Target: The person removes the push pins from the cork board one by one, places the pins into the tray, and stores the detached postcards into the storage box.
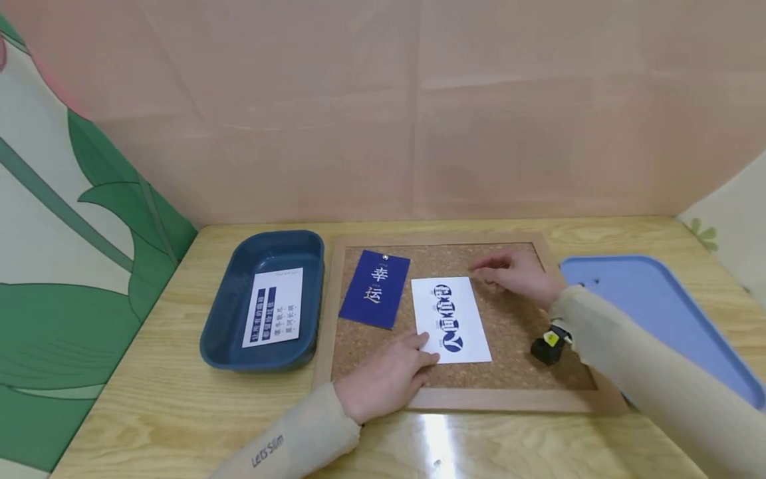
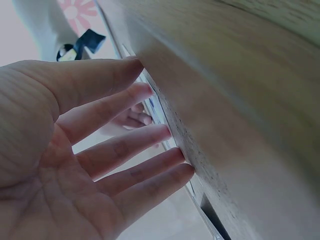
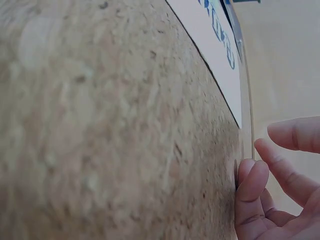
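A white card (image 1: pixel 451 320) with dark blue printed characters lies on a wood-framed corkboard (image 1: pixel 509 359). My left hand (image 1: pixel 389 372) rests at the card's lower left corner, with thumb and fingertips pressing there. In the left wrist view, its fingers (image 2: pixel 125 150) look extended against the board. Just past the card's upper right corner is my right hand (image 1: pixel 517 274). Its thumb and index finger stand slightly apart, with nothing visible between them in the right wrist view, while the other fingers (image 3: pixel 250 195) bend beside the cork. A dark blue card (image 1: pixel 376 289) lies left of the white one.
A dark blue tray (image 1: pixel 224 339) on the left contains another printed white card (image 1: pixel 274 307). At the right, a light blue tray (image 1: pixel 646 299) lies under the right forearm. A silvery pin (image 1: pixel 385 257) sits at the blue card's top edge. The pinkish wall covering (image 1: pixel 419 120) stands behind the table.
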`<state>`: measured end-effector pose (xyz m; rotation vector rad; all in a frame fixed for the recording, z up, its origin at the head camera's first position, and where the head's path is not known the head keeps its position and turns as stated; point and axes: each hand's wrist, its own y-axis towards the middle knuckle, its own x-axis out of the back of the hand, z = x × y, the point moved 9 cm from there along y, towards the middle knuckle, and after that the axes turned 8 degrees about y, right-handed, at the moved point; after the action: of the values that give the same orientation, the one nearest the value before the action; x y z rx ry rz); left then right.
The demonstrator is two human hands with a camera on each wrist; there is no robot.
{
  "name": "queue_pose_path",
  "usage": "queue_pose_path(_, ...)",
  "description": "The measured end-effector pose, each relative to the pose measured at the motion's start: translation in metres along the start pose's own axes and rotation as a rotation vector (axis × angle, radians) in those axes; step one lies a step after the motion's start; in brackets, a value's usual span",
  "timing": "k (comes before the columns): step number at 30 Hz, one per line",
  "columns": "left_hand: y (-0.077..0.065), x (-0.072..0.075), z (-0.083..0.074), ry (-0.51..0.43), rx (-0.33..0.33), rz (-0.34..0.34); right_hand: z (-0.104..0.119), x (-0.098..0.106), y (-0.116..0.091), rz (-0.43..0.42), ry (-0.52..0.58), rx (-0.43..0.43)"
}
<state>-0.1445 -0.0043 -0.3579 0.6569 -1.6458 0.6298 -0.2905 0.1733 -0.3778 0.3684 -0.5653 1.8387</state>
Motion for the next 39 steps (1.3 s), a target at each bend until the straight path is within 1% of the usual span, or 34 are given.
queue_pose_path(4, 0.0, -0.001, 0.0, -0.007, 0.004, 0.006, 0.0, -0.004, 0.0, -0.01, -0.014, -0.012)
queue_pose_path(8, 0.001, -0.001, 0.0, -0.004, 0.003, 0.0, 0.001, -0.007, 0.0, -0.009, -0.072, -0.012)
queue_pose_path(16, 0.001, 0.0, -0.001, -0.002, -0.008, -0.012, 0.008, -0.013, -0.001, 0.007, -0.135, 0.064)
queue_pose_path(21, 0.001, 0.0, 0.0, -0.008, 0.007, 0.002, 0.012, -0.015, -0.001, 0.008, -0.155, 0.097)
queue_pose_path(26, 0.001, 0.0, 0.001, -0.015, 0.021, 0.015, 0.013, -0.016, -0.001, 0.014, -0.145, 0.1)
queue_pose_path(33, 0.001, 0.0, 0.0, -0.007, 0.011, 0.006, 0.012, -0.017, -0.001, 0.024, -0.128, 0.094)
queue_pose_path(39, 0.001, -0.001, 0.001, -0.013, 0.022, 0.02, 0.007, -0.017, -0.001, 0.013, -0.112, 0.033)
